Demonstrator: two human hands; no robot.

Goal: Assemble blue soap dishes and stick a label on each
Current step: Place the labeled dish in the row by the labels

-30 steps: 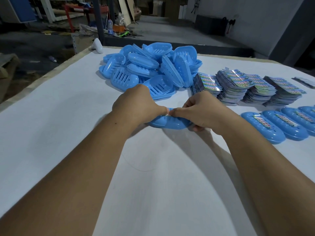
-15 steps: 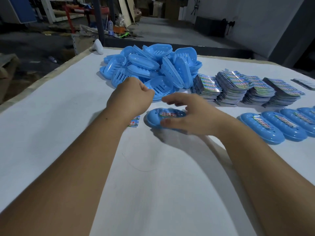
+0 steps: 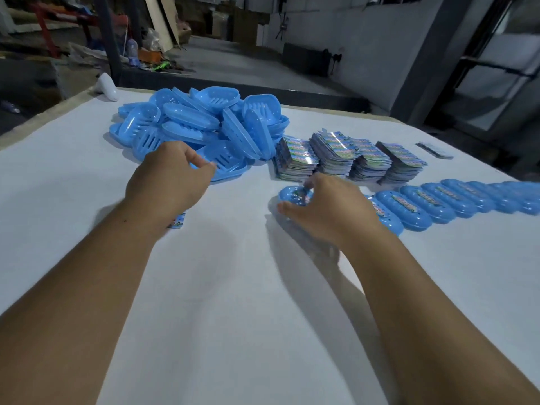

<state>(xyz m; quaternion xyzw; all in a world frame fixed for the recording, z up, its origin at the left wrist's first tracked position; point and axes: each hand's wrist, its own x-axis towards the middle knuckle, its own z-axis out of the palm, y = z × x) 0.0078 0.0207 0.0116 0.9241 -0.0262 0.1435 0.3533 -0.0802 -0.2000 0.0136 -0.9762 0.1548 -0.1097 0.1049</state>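
Note:
My right hand grips an assembled blue soap dish with a label on its lid, holding it just left of a row of finished labelled dishes on the white table. My left hand is at the near edge of the pile of loose blue dish parts. Its curled fingers hold the rim of a slotted tray. Several stacks of colourful labels stand between the pile and the row.
A small piece of label sheet lies by my left wrist. A white object sits at the far left corner of the table. A thin stack of labels lies at the far right. Beyond the table's far edge is a cluttered workshop floor.
My right hand has carried the labelled dish to the right, up to the row's end. My left hand let go of it and moved forward to the pile.

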